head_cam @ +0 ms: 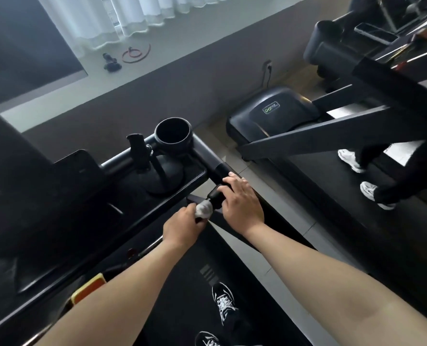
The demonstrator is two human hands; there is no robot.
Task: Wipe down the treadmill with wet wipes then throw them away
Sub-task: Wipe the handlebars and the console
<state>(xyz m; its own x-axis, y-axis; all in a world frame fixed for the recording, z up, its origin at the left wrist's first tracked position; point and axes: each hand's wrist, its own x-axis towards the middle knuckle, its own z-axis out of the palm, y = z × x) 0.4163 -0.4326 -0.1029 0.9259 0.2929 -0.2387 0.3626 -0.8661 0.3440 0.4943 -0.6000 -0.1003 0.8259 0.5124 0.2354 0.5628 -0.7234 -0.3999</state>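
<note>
Wet wipe (203,211): balled, pinched by left hand (182,227) against handle (213,196) near end; handle runs away rightward, right hand (242,199) curled round it.

Showing green-edged badge (270,108) on neighbouring treadmill's motor hood (295,116), upper right of centre | lettering blurring beyond reading

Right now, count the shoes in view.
4. Two white shoes on the right treadmill; two black shoes on the near belt, the lowest one cut off by the frame.
</note>
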